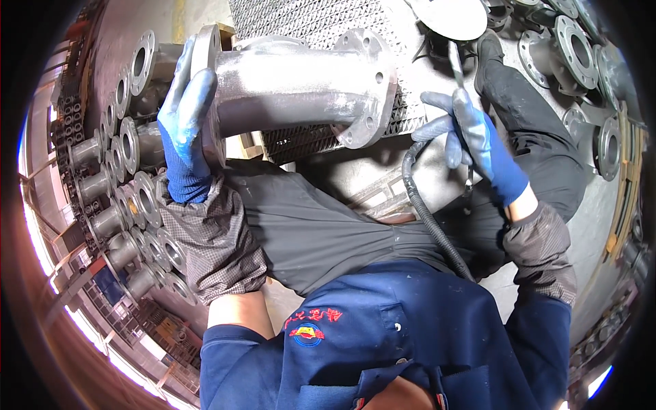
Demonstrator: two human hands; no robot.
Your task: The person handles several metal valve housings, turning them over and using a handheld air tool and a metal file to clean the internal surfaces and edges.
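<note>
A grey flanged pipe (283,89) lies sideways in front of me, slightly curved, with a bolt-holed flange at its right end. My left hand (186,113), in a blue glove, rests against the pipe's left flange, its fingers stretched upward. Right of the pipe, apart from it, is my right hand (465,133), also gloved. Its fingers curl round something mostly hidden. A slim stem (456,65) runs from above this hand to a bright white disc (451,17). A dark corrugated hose (430,219) loops from beside the right fingers down over my lap.
Behind and beneath the pipe is a metal grating (314,20). Many flanged pipes (130,147) are stacked at the left, and more pipes (560,55) stand at the far right. My legs (307,219) spread around the work area. A yellow-edged strip (625,205) runs along the right.
</note>
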